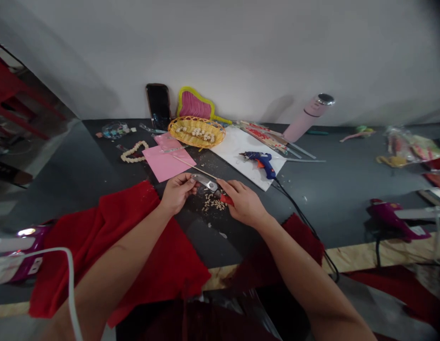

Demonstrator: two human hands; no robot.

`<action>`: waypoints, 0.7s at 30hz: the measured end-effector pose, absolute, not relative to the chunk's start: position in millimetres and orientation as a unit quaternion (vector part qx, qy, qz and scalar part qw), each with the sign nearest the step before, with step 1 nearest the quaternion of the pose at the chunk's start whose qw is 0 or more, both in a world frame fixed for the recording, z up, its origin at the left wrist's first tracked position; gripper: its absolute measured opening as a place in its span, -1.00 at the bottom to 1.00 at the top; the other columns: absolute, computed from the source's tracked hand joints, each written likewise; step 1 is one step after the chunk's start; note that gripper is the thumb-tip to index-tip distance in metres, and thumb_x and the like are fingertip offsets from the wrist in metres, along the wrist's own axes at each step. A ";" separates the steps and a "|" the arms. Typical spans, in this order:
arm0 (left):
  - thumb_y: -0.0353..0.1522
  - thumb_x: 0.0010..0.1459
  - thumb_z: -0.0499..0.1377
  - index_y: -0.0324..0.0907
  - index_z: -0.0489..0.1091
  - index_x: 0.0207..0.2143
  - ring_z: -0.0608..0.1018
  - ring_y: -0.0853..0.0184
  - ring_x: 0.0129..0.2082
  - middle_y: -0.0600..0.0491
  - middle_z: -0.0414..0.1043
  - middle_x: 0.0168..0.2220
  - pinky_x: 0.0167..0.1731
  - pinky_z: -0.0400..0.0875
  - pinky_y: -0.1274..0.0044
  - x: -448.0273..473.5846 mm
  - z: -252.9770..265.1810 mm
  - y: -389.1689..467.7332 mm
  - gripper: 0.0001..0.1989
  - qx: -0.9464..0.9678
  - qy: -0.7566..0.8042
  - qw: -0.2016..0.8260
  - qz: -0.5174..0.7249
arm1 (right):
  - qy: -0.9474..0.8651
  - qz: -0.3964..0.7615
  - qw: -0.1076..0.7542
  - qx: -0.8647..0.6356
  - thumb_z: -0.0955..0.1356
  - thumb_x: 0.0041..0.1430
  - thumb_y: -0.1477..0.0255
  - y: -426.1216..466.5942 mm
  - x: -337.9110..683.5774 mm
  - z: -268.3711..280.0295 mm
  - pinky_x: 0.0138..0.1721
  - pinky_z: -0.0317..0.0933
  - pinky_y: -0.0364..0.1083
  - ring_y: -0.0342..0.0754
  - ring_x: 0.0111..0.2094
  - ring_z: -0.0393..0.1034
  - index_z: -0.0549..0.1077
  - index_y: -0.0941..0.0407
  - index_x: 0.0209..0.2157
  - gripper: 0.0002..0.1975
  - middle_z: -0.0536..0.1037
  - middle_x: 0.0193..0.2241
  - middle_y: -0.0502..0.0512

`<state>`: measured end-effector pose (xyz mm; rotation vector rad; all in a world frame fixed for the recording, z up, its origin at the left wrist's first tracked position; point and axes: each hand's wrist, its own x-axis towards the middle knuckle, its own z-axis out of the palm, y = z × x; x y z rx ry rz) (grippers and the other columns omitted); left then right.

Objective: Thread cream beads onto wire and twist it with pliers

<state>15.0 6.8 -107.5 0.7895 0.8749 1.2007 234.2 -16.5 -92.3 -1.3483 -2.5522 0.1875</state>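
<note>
My right hand (246,201) is closed around the red handle of a pair of pruning shears (206,182). Their silver blades point left. My left hand (179,192) is pinched at the blade tip; what lies between its fingers is too hidden to name. A thin wooden stick (195,166) runs from the pink paper to my right fingertips, and I cannot tell if it is held. Under the shears lies a scatter of short pale cut pieces (215,202) on the dark table.
Behind are a wicker basket (177,137) with whitish pieces, pink paper (161,166), a beaded heart (133,152), and a phone (158,104). A blue glue gun (262,163) rests on a white board (234,147), its cord trailing right. Red cloth (117,218) covers the left front; a pink bottle (305,118) stands behind.
</note>
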 end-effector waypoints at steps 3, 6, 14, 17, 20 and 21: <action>-0.32 -0.14 0.34 -0.26 0.36 -0.54 0.39 0.51 -0.62 0.07 0.44 -0.56 -0.58 0.29 0.65 14.7 -105.6 6.3 -0.77 0.351 0.382 0.676 0.524 | -0.879 0.086 0.137 -0.448 0.22 0.00 0.58 -14.8 237.3 -91.0 -0.06 0.20 0.05 0.07 -0.06 0.25 0.02 0.07 0.21 -0.31 0.33 -0.02 0.20; -0.33 -0.14 0.34 -0.27 0.36 -0.54 0.39 0.52 -0.62 0.07 0.43 -0.56 -0.59 0.28 0.65 14.1 -105.3 6.6 -0.77 0.358 0.380 0.680 0.516 | -0.882 0.101 0.143 -0.438 0.22 0.00 0.58 -13.8 239.1 -90.5 -0.05 0.20 0.04 0.05 -0.07 0.26 0.04 0.08 0.20 -0.32 0.34 -0.03 0.20; -0.35 -0.11 0.33 -0.25 0.31 -0.54 0.38 0.53 -0.63 0.09 0.41 -0.57 -0.59 0.27 0.67 14.9 -105.2 4.6 -0.77 0.347 0.368 0.681 0.530 | -0.868 0.091 0.127 -0.471 0.22 0.08 0.55 -20.4 232.9 -87.8 -0.08 0.23 -0.06 -0.01 -0.11 0.31 0.11 0.07 0.17 -0.42 0.39 -0.09 0.16; -0.35 -0.12 0.33 -0.25 0.30 -0.55 0.38 0.53 -0.63 0.09 0.41 -0.57 -0.59 0.27 0.67 15.8 -104.2 3.1 -0.75 0.338 0.369 0.683 0.532 | -0.863 0.079 0.120 -0.484 0.22 0.10 0.54 -23.6 230.0 -87.7 -0.11 0.24 -0.07 -0.02 -0.13 0.32 0.10 0.06 0.18 -0.43 0.40 -0.10 0.15; -0.34 -0.14 0.34 -0.25 0.30 -0.56 0.38 0.53 -0.63 0.09 0.41 -0.57 -0.60 0.28 0.66 16.0 -103.9 3.4 -0.74 0.335 0.375 0.685 0.528 | -0.863 0.063 0.119 -0.487 0.22 0.10 0.55 -23.6 229.4 -89.6 -0.12 0.24 -0.07 -0.01 -0.15 0.32 0.10 0.06 0.18 -0.42 0.40 -0.11 0.15; -0.34 -0.14 0.34 -0.25 0.30 -0.56 0.38 0.53 -0.62 0.09 0.42 -0.56 -0.59 0.28 0.66 15.8 -104.1 3.9 -0.74 0.333 0.375 0.686 0.527 | -0.863 0.058 0.120 -0.487 0.22 0.09 0.55 -23.0 229.7 -90.5 -0.12 0.24 -0.06 0.00 -0.14 0.32 0.10 0.06 0.18 -0.42 0.40 -0.11 0.16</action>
